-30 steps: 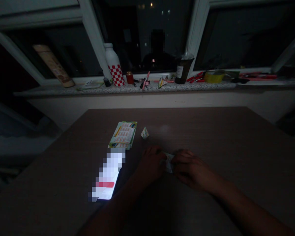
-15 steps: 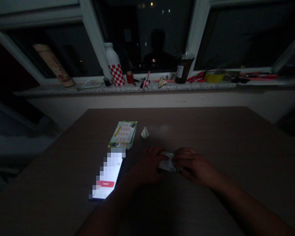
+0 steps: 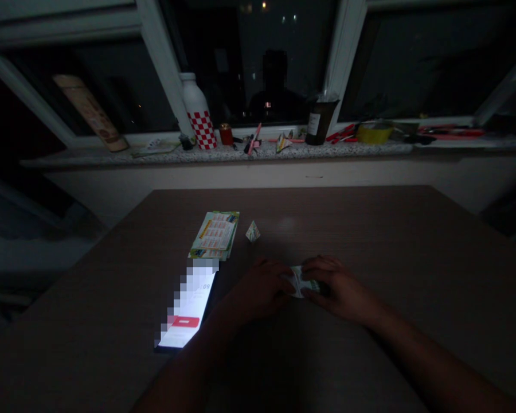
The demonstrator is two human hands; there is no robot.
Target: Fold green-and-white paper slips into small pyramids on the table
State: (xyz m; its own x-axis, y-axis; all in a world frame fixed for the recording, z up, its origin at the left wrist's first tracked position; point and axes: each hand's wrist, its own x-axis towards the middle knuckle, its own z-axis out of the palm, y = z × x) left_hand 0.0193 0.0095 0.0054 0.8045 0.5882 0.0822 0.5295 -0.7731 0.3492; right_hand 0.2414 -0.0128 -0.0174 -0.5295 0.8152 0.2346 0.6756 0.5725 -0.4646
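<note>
Between my hands, low over the table, is a small piece of folded paper with faint green print. My left hand grips its left side, the fingers bent. My right hand has its right side pinched between thumb and fingers. Dim light and my fingers hide much of the paper's edges. Just beyond my left hand stands a small folded paper pyramid. To its left lies a stack of printed paper sheets.
A phone with a lit screen lies left of my left forearm on the brown table. Behind, the windowsill bears a checkered white bottle, a dark container, a yellow roll and a leaning tan flask.
The paper has turned in my hands, so its green printed face shows instead of a pale one. My right thumb now presses nearer its lower edge. The other objects stay put.
</note>
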